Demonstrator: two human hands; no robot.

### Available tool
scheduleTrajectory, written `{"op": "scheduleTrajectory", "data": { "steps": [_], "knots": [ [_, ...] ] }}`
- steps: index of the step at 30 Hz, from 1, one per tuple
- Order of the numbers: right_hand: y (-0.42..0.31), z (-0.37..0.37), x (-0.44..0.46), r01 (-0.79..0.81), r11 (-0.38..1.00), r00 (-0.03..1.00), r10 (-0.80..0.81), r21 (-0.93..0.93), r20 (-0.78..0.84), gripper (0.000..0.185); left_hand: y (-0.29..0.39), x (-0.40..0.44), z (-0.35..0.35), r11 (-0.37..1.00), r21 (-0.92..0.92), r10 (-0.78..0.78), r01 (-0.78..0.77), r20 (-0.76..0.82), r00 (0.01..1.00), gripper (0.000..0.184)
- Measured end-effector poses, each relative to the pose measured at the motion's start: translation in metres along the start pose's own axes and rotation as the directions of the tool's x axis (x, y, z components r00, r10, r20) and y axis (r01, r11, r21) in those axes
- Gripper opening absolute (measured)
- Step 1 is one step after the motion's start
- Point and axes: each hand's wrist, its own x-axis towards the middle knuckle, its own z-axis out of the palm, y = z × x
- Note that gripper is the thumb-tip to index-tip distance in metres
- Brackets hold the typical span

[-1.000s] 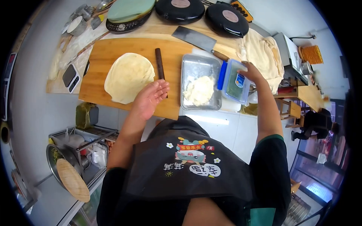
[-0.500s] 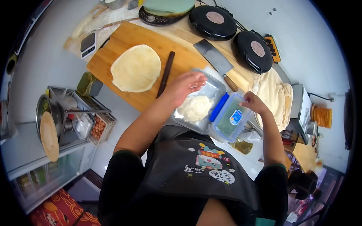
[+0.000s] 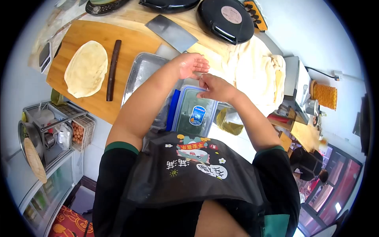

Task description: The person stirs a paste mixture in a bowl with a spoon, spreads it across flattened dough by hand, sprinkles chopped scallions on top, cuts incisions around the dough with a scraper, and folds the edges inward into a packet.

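My left hand (image 3: 191, 65) is stretched out flat, palm showing, above the far edge of the metal tray (image 3: 136, 69). It holds nothing. My right hand (image 3: 217, 87) is close against it, its bent index finger at my left fingertips and its thumb apart, over the far corner of the clear lid (image 3: 183, 114) with a blue clip edge. Whether the thumb presses on the lid I cannot tell. The lid is at the tray's right side, its label facing up. My left forearm covers much of the tray, and the dough in it is hidden.
A flat dough round (image 3: 87, 69) and a dark rolling pin (image 3: 113, 71) lie on the wooden board (image 3: 130, 39). Beyond my hands are a cleaver (image 3: 171, 33) and a black electric griddle (image 3: 225, 19). Cloth (image 3: 256, 75) is heaped at right. A person (image 3: 306, 164) is farther off.
My view has swung to the right. My left hand has moved from over the dough to meet my right hand, which has shifted from the lid's side to its far corner.
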Motion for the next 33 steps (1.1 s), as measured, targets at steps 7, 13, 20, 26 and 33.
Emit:
{"op": "scheduleTrajectory", "data": {
  "steps": [7,13,20,26,33],
  "knots": [
    [-0.052,-0.021,-0.037,-0.179,0.982,0.984,0.18,0.062,-0.013,0.045,-0.019,0.017,-0.005,0.99,0.033,-0.137,0.137,0.013,0.99,0.031],
    [-0.051,-0.04,-0.065,-0.014,0.916,0.997,-0.016,0.402,0.071,0.028,0.006,-0.013,0.005,0.975,-0.12,0.188,-0.189,-0.014,0.982,0.033],
    [0.0,-0.068,-0.049,0.0,0.733,0.967,0.172,0.68,-0.186,0.026,0.034,-0.096,-0.049,0.83,-0.272,0.505,-0.488,-0.005,0.863,0.035],
    [0.065,-0.048,0.035,0.088,0.412,0.811,0.499,0.907,-0.306,0.029,0.029,-0.18,-0.064,0.724,-0.155,0.605,-0.672,-0.325,0.727,0.033],
    [0.072,-0.023,0.047,-0.326,0.598,0.723,0.656,0.732,-0.214,0.045,-0.003,-0.204,-0.015,0.831,0.141,0.555,-0.538,-0.151,0.818,0.035]
  ]
}}
